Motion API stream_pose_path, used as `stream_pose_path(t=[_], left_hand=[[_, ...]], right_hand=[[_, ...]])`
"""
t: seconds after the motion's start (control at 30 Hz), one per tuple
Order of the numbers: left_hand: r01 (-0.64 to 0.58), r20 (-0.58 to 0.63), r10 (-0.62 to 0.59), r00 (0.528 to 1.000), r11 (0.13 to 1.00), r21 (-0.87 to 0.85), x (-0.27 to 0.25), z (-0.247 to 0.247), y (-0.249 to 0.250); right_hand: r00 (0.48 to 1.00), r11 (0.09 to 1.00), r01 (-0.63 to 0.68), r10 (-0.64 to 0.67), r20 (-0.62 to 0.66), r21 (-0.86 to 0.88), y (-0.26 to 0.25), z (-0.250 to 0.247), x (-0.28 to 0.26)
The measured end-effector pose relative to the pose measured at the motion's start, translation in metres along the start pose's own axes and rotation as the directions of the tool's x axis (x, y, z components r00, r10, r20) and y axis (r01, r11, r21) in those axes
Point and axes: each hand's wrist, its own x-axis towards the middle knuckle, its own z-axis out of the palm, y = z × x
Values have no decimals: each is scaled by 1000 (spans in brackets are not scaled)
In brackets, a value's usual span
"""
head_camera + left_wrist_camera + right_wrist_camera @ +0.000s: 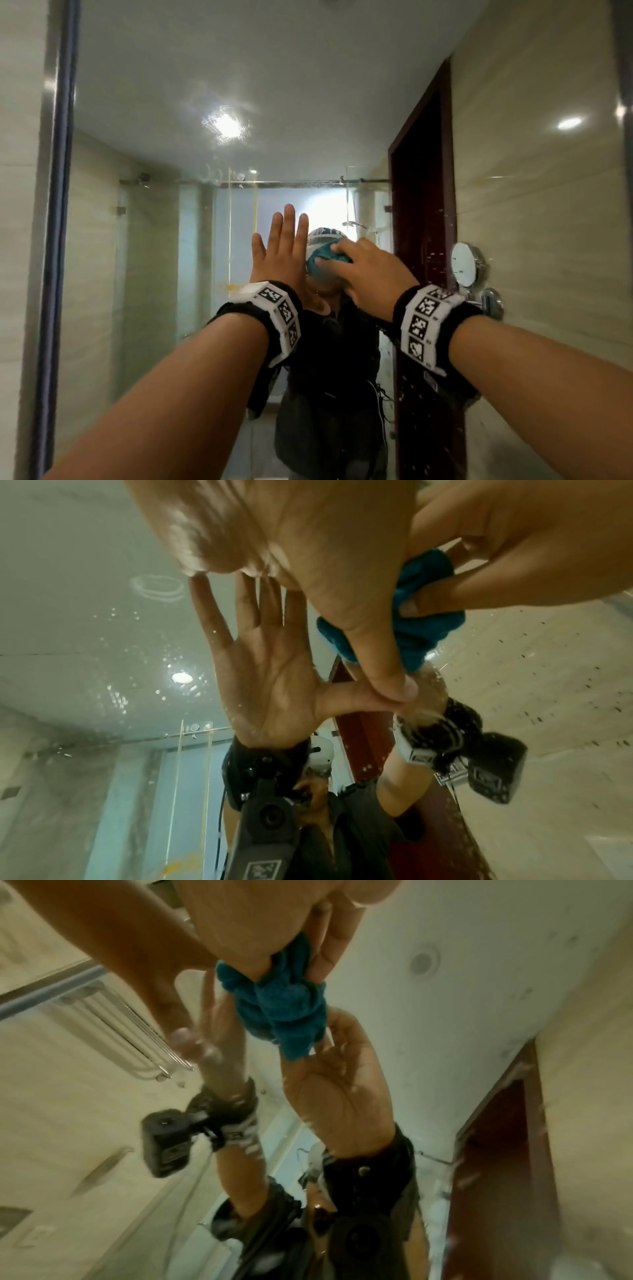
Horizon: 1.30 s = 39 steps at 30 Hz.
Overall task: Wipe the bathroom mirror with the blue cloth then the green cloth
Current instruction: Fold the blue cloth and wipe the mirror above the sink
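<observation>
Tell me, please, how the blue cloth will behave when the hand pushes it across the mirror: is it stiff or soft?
The blue cloth looks soft and floppy: it is bunched in folds inside the right hand, so it probably flattens under pressure. Its fuzzy surface suggests it is light. Droplets on the mirror may let it slide easily.

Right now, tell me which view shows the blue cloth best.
The right wrist view: the blue cloth hangs bunched from the right hand. The left wrist view shows it partly behind fingers; the head view shows only an edge.
</observation>
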Motion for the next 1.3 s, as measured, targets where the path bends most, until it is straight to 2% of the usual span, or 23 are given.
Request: stream_pose_path(t=[0.07,0.13,0.17,0.23,0.27,0.37,0.47,0.53,0.6,0.67,0.7,0.73,0.8,0.83,0.87,0.97,1.07,1.13,1.2,1.23,1.3], left_hand=[[-2,3,2,1000,1000,-16,-1,-1,-1],[-4,5,4,1000,999,-40,-1,-1,-1],[-7,0,7,1000,999,-48,-1,-1,-1],[-11,-19,10,1000,999,-52,-1,1,-3],[-10,-28,9,1000,999,-52,-1,2,-3],[3,-35,-5,999,999,-52,1,4,-2],[14,-37,-15,999,999,-38,1,3,-1],[13,-32,-14,999,999,-38,0,3,-1],[14,-30,-16,999,999,-40,1,3,-1],[19,-38,-20,999,999,-41,1,3,-1],[17,-46,-19,999,999,-43,0,3,-1],[15,-54,-18,998,999,-45,0,3,-1],[14,-63,-17,998,999,-49,-1,4,0],[15,-62,-18,998,999,-49,-1,4,0],[18,-60,-21,998,999,-49,-2,4,0],[23,-60,-25,998,999,-37,-3,2,2],[31,-57,-33,998,999,-40,-4,0,3],[32,-54,-34,998,999,-43,-4,1,3],[31,-56,-34,998,998,-49,-3,1,3],[31,-56,-34,998,998,-56,-2,2,3],[28,-54,-31,998,997,-69,-1,3,2]], right_hand=[[997,997,-73,72,41,26,20,-11,9],[964,968,-239,246,-99,79,44,-21,21],[921,937,-312,338,-191,153,54,-24,25],[855,906,-355,414,-312,229,63,-24,30],[851,904,-376,424,-311,204,60,-20,30],[911,930,-323,356,-210,177,38,-3,13],[982,979,-97,124,-145,181,11,16,-23],[994,991,49,-36,-103,125,2,27,-45],[994,989,108,-105,-34,103,13,26,-48],[1000,996,29,-28,-12,80,35,13,-38],[997,995,-51,56,-52,86,46,5,-32],[979,980,-146,163,-125,135,57,-3,-27],[890,905,-309,383,-246,293,70,-17,-22],[858,878,-343,437,-269,333,72,-18,-23],[850,874,-361,452,-272,324,69,-18,-26],[904,917,-329,375,-207,227,54,-5,-45],[977,975,-199,206,-56,101,32,15,-70],[994,993,-103,101,44,62,22,25,-84],[998,999,-23,21,63,25,23,24,-85],[998,999,-20,19,55,25,28,20,-80],[992,988,-125,126,-14,89,39,10,-66]])
